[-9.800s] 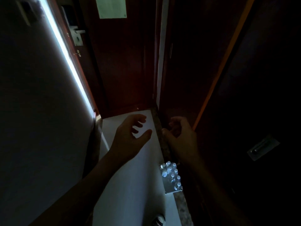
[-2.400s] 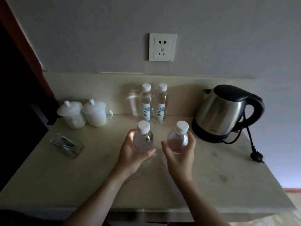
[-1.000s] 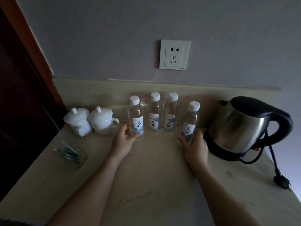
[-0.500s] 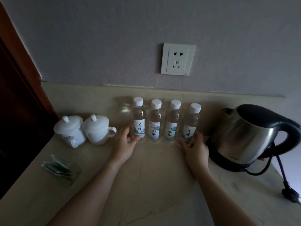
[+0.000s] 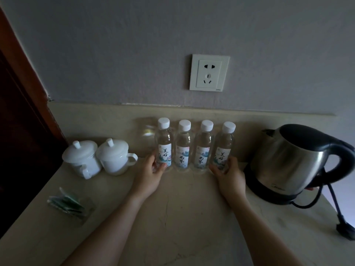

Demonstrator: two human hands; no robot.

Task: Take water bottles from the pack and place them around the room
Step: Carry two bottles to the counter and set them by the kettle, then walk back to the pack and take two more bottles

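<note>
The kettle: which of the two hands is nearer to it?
Right. The right hand holds the bottle at the row's right end, just left of the kettle. The left hand is at the row's far end.

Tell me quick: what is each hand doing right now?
Left hand: grips the leftmost bottle near its base.
Right hand: grips the rightmost bottle near its base.

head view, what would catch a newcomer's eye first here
Four water bottles stand upright in a tight row against the counter's backsplash, white caps in line. The left hand holds the leftmost bottle and the right hand the rightmost bottle, low down. A steel kettle stands to their right, two lidded white cups to their left.
</note>
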